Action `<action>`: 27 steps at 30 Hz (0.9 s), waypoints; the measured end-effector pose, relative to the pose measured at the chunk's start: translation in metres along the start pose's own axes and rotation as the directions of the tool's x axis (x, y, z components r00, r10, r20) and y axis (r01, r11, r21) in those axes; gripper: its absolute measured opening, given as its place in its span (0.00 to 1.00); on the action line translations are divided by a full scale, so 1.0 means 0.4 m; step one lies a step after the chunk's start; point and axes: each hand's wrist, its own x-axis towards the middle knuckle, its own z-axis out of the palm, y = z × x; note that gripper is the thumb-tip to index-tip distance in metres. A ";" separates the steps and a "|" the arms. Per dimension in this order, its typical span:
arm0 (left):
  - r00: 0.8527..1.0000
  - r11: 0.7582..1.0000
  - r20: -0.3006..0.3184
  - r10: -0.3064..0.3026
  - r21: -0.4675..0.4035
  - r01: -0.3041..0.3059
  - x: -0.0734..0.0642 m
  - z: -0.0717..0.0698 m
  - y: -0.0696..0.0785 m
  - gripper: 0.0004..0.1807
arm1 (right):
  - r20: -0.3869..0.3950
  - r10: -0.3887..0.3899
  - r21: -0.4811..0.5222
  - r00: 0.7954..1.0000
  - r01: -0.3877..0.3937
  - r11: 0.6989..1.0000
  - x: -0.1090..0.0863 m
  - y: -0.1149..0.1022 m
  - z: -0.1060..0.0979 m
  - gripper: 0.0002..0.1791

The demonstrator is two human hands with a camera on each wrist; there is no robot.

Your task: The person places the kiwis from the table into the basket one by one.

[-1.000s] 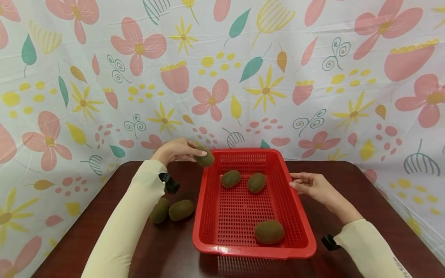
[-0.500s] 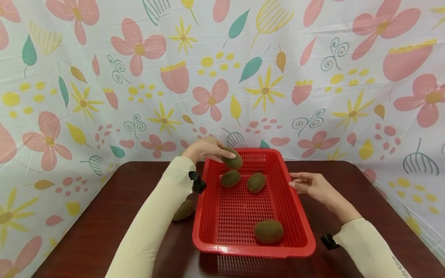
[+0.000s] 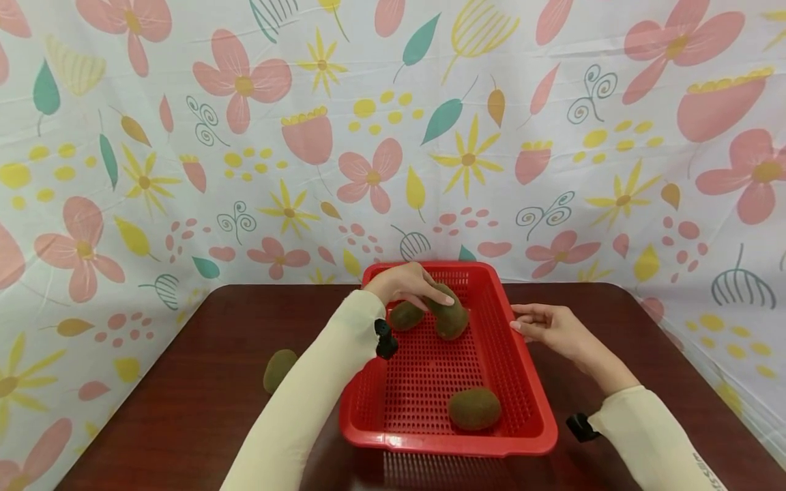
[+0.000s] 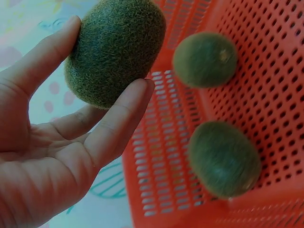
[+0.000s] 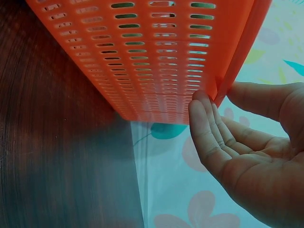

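Observation:
My left hand [image 3: 406,283] pinches a brown, fuzzy kiwi [image 4: 116,50] between thumb and fingers, over the far part of a red perforated basket [image 3: 451,444]. Below it in the basket lie two kiwis, one at the left [image 3: 406,316] and one partly covered by the held fruit [image 3: 452,331]. A further kiwi [image 3: 475,409] rests near the basket's front right corner. At the basket's right side, my right hand [image 3: 555,332] grips the rim, with the thumb at the rim and the fingers against the outer wall [image 5: 156,57].
On the dark wooden table [image 3: 227,341], left of the basket, a kiwi [image 3: 279,370] sits partly behind the left sleeve [image 3: 307,395]. A white curtain [image 3: 381,136] with printed flowers hangs behind the table. Each wrist wears a small black camera.
My left hand has carried the kiwi rightward from beyond the basket's left rim to above the kiwis inside. My right hand stays at the rim.

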 end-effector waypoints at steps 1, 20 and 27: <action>1.000 1.000 0.008 0.004 0.006 -0.004 0.004 0.009 -0.002 0.15 | 0.001 0.000 0.002 1.000 0.000 1.000 0.000 0.000 0.000 0.33; 0.993 0.997 0.111 -0.049 0.069 0.042 0.045 0.153 -0.027 0.18 | 0.001 -0.006 0.000 1.000 0.006 1.000 0.001 0.003 0.003 0.33; 0.985 0.994 0.165 -0.049 0.107 0.032 0.059 0.190 -0.035 0.30 | 0.008 -0.002 -0.001 1.000 0.002 1.000 0.003 0.003 0.002 0.32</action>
